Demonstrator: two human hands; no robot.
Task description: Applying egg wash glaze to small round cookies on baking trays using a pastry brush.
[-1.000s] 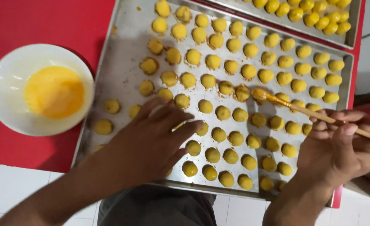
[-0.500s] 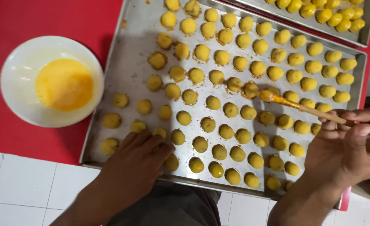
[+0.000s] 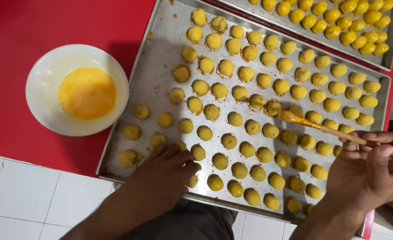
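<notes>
Both forearms are bare to the frame's edge, with no sleeves, rings, watch or bands on the left hand [image 3: 161, 171] or right hand [image 3: 367, 171]. Short, plain nails. Dark grey cloth covers the lap [image 3: 183, 224].

Bowl [image 3: 45, 84] left of tray [image 3: 158, 66]

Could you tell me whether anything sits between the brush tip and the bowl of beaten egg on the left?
Yes. Between the brush tip and the bowl lie rows of dough balls and the tray's raised left rim.
</notes>
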